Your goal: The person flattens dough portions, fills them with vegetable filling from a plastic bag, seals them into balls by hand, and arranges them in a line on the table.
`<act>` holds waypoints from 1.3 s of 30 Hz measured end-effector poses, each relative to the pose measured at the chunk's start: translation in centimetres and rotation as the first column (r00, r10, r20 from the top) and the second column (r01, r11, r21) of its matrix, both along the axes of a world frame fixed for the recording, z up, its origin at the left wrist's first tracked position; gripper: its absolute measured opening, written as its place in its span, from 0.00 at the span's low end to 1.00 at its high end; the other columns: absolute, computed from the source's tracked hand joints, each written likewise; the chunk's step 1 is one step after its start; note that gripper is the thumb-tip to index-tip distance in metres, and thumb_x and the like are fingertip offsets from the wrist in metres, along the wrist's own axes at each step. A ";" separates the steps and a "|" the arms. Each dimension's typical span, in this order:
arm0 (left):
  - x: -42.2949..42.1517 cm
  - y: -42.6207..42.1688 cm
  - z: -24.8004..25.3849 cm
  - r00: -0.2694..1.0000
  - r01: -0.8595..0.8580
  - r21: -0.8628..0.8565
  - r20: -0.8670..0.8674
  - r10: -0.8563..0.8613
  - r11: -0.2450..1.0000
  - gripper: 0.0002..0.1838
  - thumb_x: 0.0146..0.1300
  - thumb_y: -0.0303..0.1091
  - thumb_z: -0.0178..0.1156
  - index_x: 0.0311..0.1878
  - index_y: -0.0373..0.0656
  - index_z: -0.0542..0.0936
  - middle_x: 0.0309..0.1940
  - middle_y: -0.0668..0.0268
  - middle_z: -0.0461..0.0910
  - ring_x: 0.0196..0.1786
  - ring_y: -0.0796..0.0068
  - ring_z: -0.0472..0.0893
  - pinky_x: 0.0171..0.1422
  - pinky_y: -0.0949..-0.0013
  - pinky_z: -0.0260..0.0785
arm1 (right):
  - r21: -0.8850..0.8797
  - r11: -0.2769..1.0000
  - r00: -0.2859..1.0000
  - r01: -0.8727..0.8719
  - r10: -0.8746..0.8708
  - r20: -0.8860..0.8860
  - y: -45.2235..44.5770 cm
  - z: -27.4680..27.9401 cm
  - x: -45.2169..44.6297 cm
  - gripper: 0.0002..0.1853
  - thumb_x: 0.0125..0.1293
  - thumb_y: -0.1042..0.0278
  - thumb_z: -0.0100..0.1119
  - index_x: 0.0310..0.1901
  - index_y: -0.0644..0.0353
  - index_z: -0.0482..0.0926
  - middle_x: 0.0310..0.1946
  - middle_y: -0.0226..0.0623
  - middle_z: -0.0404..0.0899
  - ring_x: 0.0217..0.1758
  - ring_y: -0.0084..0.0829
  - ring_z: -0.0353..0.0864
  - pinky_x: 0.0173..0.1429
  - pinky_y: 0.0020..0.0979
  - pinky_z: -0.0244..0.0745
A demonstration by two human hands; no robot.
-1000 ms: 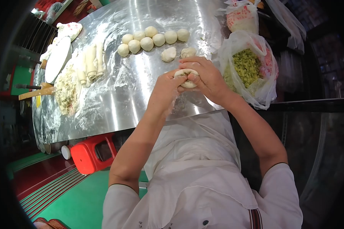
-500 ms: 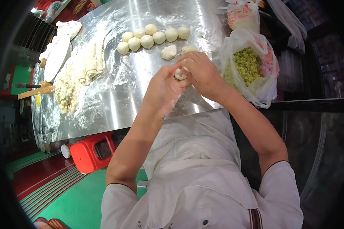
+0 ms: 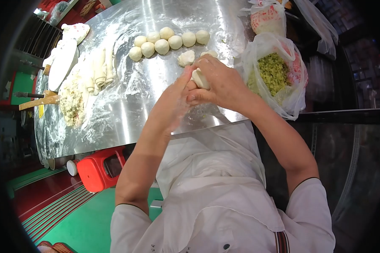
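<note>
A pale dough piece [image 3: 201, 79] is between my two hands above the front of the steel table. My right hand [image 3: 221, 84] curves round it from the right, fingers bent over its top and thumb below. My left hand [image 3: 173, 101] is against its left side, with the fingers partly hidden by the right hand. Just beyond my hands lie a flattened dough lump [image 3: 186, 57] and another dough lump [image 3: 209, 54], partly covered by my right hand. Farther back, several round dough balls [image 3: 161, 46] sit together in rows.
A plastic bag of green filling [image 3: 272, 72] stands right of my hands, with another bag [image 3: 268, 19] behind. Dough rolls [image 3: 100, 69], crumbly dough [image 3: 71, 101], a white oval board [image 3: 64, 65] and a wooden handle [image 3: 40, 102] are at left. A red stool [image 3: 98, 170] stands below.
The dough, earlier a ring-like shape with an opening at its centre, now shows as a smooth, closed piece. My left hand has moved left and turned; my right hand has wrapped round the dough.
</note>
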State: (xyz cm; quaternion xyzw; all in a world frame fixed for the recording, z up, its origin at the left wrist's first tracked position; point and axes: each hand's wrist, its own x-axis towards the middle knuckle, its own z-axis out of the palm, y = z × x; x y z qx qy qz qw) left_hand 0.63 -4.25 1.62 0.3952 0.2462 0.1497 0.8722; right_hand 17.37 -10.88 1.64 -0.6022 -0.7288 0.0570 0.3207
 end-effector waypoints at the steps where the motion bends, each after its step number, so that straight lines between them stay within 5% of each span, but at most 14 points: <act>1: -0.6 0.5 0.0 0.997 0.041 0.082 -0.065 -0.035 0.996 0.37 0.80 0.61 0.42 0.49 0.29 0.81 0.47 0.51 0.86 0.49 0.59 0.87 0.66 0.65 0.69 | -0.042 0.998 0.996 0.038 -0.041 -0.077 0.0 0.2 -0.2 0.12 0.63 0.58 0.67 0.37 0.58 0.79 0.35 0.34 0.78 0.42 0.39 0.82 0.38 0.41 0.78; 4: -2.1 2.9 -1.7 0.998 0.004 0.261 -0.060 0.012 0.965 0.39 0.80 0.61 0.39 0.51 0.27 0.81 0.44 0.49 0.87 0.42 0.56 0.89 0.66 0.64 0.69 | -0.381 0.925 0.916 0.003 -0.156 -0.371 -0.1 1.4 0.5 0.14 0.66 0.56 0.65 0.43 0.58 0.79 0.40 0.36 0.79 0.43 0.40 0.82 0.40 0.40 0.79; 5: -1.7 3.0 -1.9 0.984 -0.141 0.360 -0.054 0.171 0.922 0.39 0.81 0.61 0.37 0.60 0.27 0.78 0.56 0.47 0.83 0.55 0.59 0.86 0.70 0.64 0.67 | -0.380 0.925 0.915 0.002 -0.155 -0.372 -0.3 1.2 -0.4 0.14 0.66 0.56 0.65 0.43 0.58 0.79 0.40 0.36 0.79 0.43 0.40 0.82 0.40 0.40 0.79; 8: 3.0 0.8 -1.3 0.711 -0.700 0.068 0.155 0.686 0.711 0.39 0.81 0.62 0.35 0.70 0.32 0.71 0.70 0.51 0.73 0.69 0.65 0.75 0.75 0.63 0.63 | 0.092 0.995 0.940 0.027 0.006 -0.341 1.3 -0.8 -5.2 0.22 0.78 0.48 0.53 0.52 0.64 0.76 0.43 0.45 0.80 0.44 0.40 0.80 0.46 0.38 0.75; 10: 2.2 -0.5 -2.1 0.825 -0.557 0.191 0.238 0.512 0.808 0.41 0.81 0.63 0.31 0.77 0.34 0.61 0.76 0.58 0.64 0.78 0.64 0.63 0.80 0.60 0.56 | 0.342 0.900 0.889 0.271 -0.098 -0.448 3.6 -2.7 -6.9 0.30 0.79 0.45 0.48 0.62 0.69 0.74 0.50 0.50 0.78 0.52 0.43 0.78 0.57 0.41 0.73; 11: 3.3 -1.9 -1.1 0.796 -0.575 0.044 0.261 0.546 0.817 0.41 0.80 0.64 0.32 0.76 0.34 0.62 0.74 0.59 0.66 0.77 0.65 0.65 0.80 0.60 0.57 | -0.010 0.956 0.784 0.295 -0.248 -0.569 2.9 0.4 -6.4 0.33 0.81 0.45 0.44 0.68 0.71 0.70 0.58 0.53 0.75 0.62 0.50 0.74 0.69 0.42 0.66; 17: 2.3 -0.1 -1.2 0.809 -0.567 0.147 -0.084 0.581 0.811 0.42 0.79 0.66 0.36 0.73 0.34 0.66 0.68 0.57 0.74 0.73 0.68 0.70 0.63 0.67 0.75 | 0.131 0.950 0.809 0.285 -0.165 -0.564 2.0 -1.4 -5.8 0.30 0.80 0.53 0.47 0.68 0.76 0.66 0.64 0.62 0.72 0.72 0.55 0.67 0.74 0.45 0.62; 20: 1.3 1.2 -1.6 0.726 -0.684 0.148 0.042 0.687 0.714 0.33 0.80 0.59 0.45 0.55 0.34 0.81 0.59 0.55 0.80 0.46 0.74 0.84 0.40 0.74 0.77 | 0.006 0.965 0.765 0.261 -0.203 -0.611 0.4 -2.7 -7.4 0.26 0.80 0.55 0.49 0.62 0.74 0.70 0.57 0.55 0.78 0.64 0.44 0.76 0.68 0.40 0.70; 23: 1.8 0.6 -1.3 0.759 -0.637 0.351 0.131 0.638 0.686 0.31 0.78 0.58 0.51 0.41 0.34 0.81 0.28 0.57 0.84 0.30 0.76 0.82 0.31 0.72 0.73 | -0.290 0.953 0.324 -0.087 -0.248 -0.913 -0.7 -3.2 -6.6 0.22 0.78 0.55 0.53 0.55 0.71 0.73 0.45 0.43 0.83 0.48 0.32 0.82 0.53 0.32 0.77; 25: -0.2 1.0 -1.0 0.840 -0.490 0.389 -0.028 0.541 0.780 0.33 0.79 0.59 0.46 0.50 0.32 0.80 0.28 0.59 0.84 0.29 0.74 0.81 0.32 0.72 0.74 | -0.236 0.885 0.025 -0.400 -0.247 -0.969 -0.5 -3.8 -5.8 0.19 0.75 0.55 0.59 0.49 0.67 0.76 0.35 0.34 0.83 0.35 0.23 0.80 0.41 0.26 0.76; 29: -0.6 2.1 -2.4 0.847 -0.401 0.522 -0.101 0.521 0.753 0.42 0.79 0.65 0.35 0.71 0.32 0.69 0.23 0.64 0.79 0.23 0.73 0.78 0.30 0.71 0.74 | -0.523 0.810 0.434 -0.267 -0.384 -0.815 -1.4 -2.5 -4.6 0.18 0.72 0.55 0.63 0.46 0.65 0.79 0.31 0.35 0.81 0.31 0.22 0.78 0.37 0.26 0.75; 31: -1.2 1.9 -2.1 0.912 -0.298 0.417 -0.141 0.385 0.859 0.41 0.78 0.68 0.36 0.60 0.33 0.75 0.22 0.64 0.79 0.22 0.75 0.78 0.28 0.72 0.73 | -0.372 0.925 0.664 0.083 -0.329 -0.671 -1.1 -2.6 -3.6 0.18 0.69 0.55 0.65 0.45 0.64 0.80 0.29 0.34 0.81 0.28 0.21 0.78 0.35 0.26 0.74; 33: -1.0 1.1 -1.2 0.946 -0.042 0.325 -0.292 0.142 0.945 0.43 0.76 0.71 0.32 0.43 0.37 0.80 0.21 0.64 0.77 0.20 0.75 0.78 0.26 0.72 0.72 | -0.441 0.897 0.631 -0.030 -0.325 -0.705 -0.9 -1.3 -3.3 0.19 0.68 0.54 0.66 0.46 0.64 0.81 0.29 0.34 0.81 0.29 0.21 0.79 0.35 0.26 0.74; 39: -1.3 1.2 -2.7 0.977 -0.027 0.185 -0.202 0.065 0.982 0.34 0.80 0.61 0.39 0.49 0.37 0.80 0.26 0.64 0.80 0.25 0.73 0.81 0.29 0.71 0.73 | -0.216 0.975 0.840 -0.054 -0.073 -0.537 -0.2 -2.1 -3.5 0.10 0.70 0.63 0.62 0.44 0.62 0.80 0.29 0.38 0.81 0.32 0.36 0.81 0.41 0.38 0.73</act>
